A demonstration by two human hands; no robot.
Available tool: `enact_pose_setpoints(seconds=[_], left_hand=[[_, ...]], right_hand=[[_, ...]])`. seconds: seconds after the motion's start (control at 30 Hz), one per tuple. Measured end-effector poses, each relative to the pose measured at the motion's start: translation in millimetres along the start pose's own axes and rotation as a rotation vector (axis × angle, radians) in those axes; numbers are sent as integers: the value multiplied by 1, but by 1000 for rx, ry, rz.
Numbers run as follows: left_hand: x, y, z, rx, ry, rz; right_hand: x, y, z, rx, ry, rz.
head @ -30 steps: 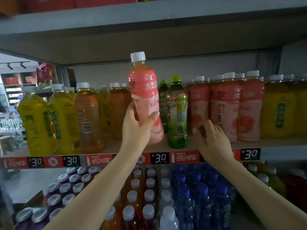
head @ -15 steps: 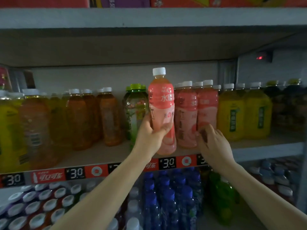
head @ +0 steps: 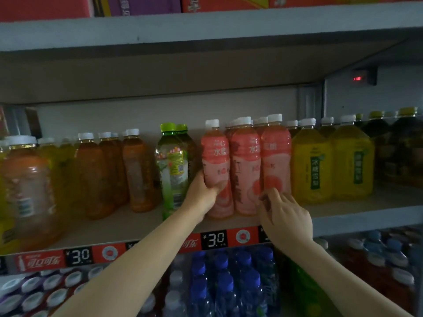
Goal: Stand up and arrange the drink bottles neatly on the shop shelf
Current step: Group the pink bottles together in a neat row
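Note:
A pink peach-drink bottle (head: 216, 161) with a white cap stands upright on the grey shelf (head: 119, 227), at the left end of a row of like pink bottles (head: 261, 161). My left hand (head: 201, 193) grips its lower body from the left. My right hand (head: 283, 216) sits in front of the pink row, its fingertips touching the base of the rightmost front pink bottle (head: 275, 163). A green-capped tea bottle (head: 172, 170) stands just left of the held bottle.
Amber tea bottles (head: 137, 170) and a large orange bottle (head: 27, 191) fill the shelf's left. Yellow bottles (head: 332, 165) and dark ones stand to the right. Price tags run along the shelf's front edge. Blue-capped bottles (head: 224, 284) crowd the lower shelf. Boxes sit overhead.
My left hand has carried the pink bottle rightward and down, from raised in the air to standing on the shelf beside the pink row. My right hand stayed at the row's base.

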State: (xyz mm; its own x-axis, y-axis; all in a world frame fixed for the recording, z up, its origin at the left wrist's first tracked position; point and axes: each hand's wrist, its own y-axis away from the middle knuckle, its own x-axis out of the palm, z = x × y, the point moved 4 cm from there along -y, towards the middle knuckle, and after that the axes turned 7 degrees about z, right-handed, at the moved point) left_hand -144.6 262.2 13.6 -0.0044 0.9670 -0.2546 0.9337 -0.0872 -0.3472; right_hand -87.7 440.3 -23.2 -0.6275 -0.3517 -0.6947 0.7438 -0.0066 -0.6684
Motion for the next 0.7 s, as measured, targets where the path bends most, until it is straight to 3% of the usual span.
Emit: enact_pose_setpoints(seconds=[0.2,0.7], left_hand=[[-2,-3,4,-18,-23,37],[-1,8,-4,74,-220,-89]], right_hand=[[0,0,2,-15,24,1],[1,2,4,-19,55,6]])
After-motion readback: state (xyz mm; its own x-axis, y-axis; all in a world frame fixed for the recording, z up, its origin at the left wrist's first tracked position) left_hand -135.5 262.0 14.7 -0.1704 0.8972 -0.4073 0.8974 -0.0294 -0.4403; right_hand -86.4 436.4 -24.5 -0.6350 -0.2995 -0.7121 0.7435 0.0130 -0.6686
